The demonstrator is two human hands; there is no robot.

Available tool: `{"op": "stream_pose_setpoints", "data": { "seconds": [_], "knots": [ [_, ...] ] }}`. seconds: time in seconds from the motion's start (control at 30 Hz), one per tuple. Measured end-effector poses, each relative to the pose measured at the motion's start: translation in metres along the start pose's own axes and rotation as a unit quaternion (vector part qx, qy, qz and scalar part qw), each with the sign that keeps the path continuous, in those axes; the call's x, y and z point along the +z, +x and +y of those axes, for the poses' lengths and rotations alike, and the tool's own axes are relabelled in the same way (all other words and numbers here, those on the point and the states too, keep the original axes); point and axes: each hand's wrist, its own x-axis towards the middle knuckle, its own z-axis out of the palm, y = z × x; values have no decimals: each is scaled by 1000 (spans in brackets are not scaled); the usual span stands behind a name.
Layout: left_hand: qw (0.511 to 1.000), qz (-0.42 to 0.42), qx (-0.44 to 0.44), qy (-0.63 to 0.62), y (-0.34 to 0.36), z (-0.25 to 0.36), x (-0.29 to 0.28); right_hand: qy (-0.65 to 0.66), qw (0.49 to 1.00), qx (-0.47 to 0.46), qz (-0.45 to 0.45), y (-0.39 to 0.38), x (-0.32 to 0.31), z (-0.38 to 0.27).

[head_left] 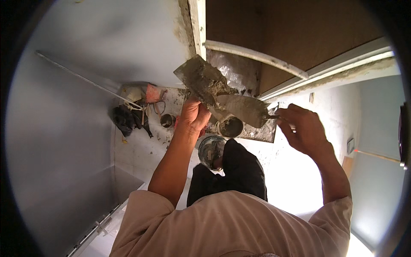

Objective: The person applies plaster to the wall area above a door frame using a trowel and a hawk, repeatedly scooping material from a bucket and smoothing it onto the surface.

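I note my left hand (193,115) closed under a mortar-caked board (201,79), held raised. My right hand (302,128) grips the handle of a trowel (242,109), its blade resting against the board. The wet mortar looks heavy and sloppy; the handle is the sound hold. Below on the floor, a bucket (230,127) holds grey mix.
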Motion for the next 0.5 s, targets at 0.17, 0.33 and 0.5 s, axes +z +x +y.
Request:
{"op": "stream_pose_setpoints", "data": {
  "seconds": [0.17,0.33,0.5],
  "knots": [
    [999,-32,31,-5,9,8,98,8,998,-54,-23,-6,-108,-12],
    [997,-80,20,3,-3,5,178,-20,993,-112,33,-3,-152,-26],
    [991,-130,41,7,-24,-2,232,-65,981,-90,159,-24,-177,-43]
  ]
}}
